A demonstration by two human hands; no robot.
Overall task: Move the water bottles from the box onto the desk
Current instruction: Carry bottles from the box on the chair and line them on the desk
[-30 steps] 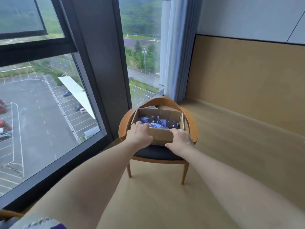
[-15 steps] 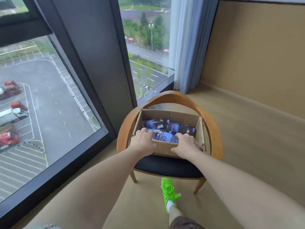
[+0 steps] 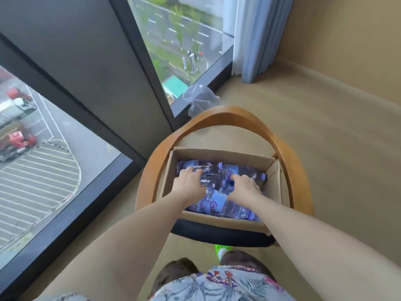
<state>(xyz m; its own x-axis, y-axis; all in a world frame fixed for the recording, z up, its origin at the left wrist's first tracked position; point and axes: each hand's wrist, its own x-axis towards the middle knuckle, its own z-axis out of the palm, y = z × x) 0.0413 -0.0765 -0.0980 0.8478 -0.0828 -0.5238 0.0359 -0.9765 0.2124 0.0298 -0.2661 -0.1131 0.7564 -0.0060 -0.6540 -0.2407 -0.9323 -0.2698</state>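
- You are at the pick-up step: the water bottles (image 3: 213, 203) lie heaped in the box (image 3: 273, 187) on the chair (image 3: 227, 115).
- Your left hand (image 3: 189, 185) curls over a bottle at ten o'clock in the box.
- Your right hand (image 3: 245, 189) does likewise at two o'clock.
- Whether either grasp is firm, I cannot tell.
- Next, lift clear and find the desk, which is out of view.

Brown cardboard box (image 3: 273, 185), bottles (image 3: 213, 203) clear with light purple labels and pink lettering. Chair (image 3: 227, 114) is honey-coloured wood with a black seat. Pale blue curtain (image 3: 256, 35) at 1 o'clock, neon green shoe (image 3: 220, 249), floral shirt (image 3: 217, 285).
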